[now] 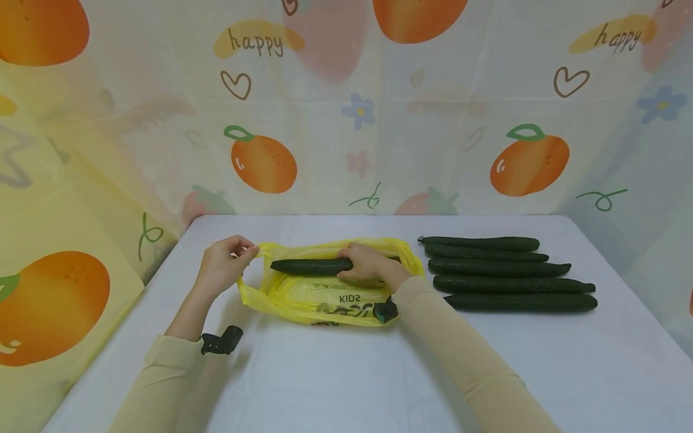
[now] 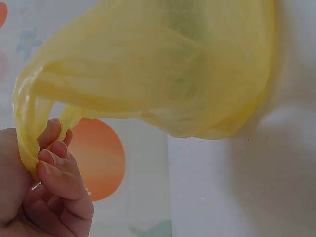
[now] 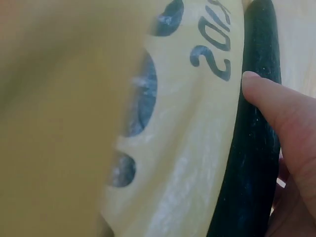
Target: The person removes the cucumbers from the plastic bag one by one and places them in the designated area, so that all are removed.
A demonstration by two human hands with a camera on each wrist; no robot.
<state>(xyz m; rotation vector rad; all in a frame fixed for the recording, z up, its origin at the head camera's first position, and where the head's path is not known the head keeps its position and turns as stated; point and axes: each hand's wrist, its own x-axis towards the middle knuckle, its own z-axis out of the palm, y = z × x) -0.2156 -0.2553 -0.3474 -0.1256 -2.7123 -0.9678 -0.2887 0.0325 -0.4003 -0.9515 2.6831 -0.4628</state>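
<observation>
A yellow plastic bag (image 1: 303,294) with dark lettering lies on the white table, its mouth spread. My left hand (image 1: 224,264) pinches the bag's handle at the left end; the left wrist view shows the handle loop (image 2: 30,123) held between thumb and fingers. In the bag's mouth, my right hand (image 1: 370,264) grips a dark green cucumber (image 1: 311,267) around its middle. Up close in the right wrist view, the thumb presses along the cucumber (image 3: 254,133), beside the printed plastic. Part of the cucumber is hidden under the right hand.
Several cucumbers (image 1: 514,285) lie side by side on the white table (image 1: 325,379), to the right of the bag. Behind the table hangs a patterned cloth (image 1: 379,132) with oranges and hearts. Each wrist bears a black camera mount (image 1: 222,341).
</observation>
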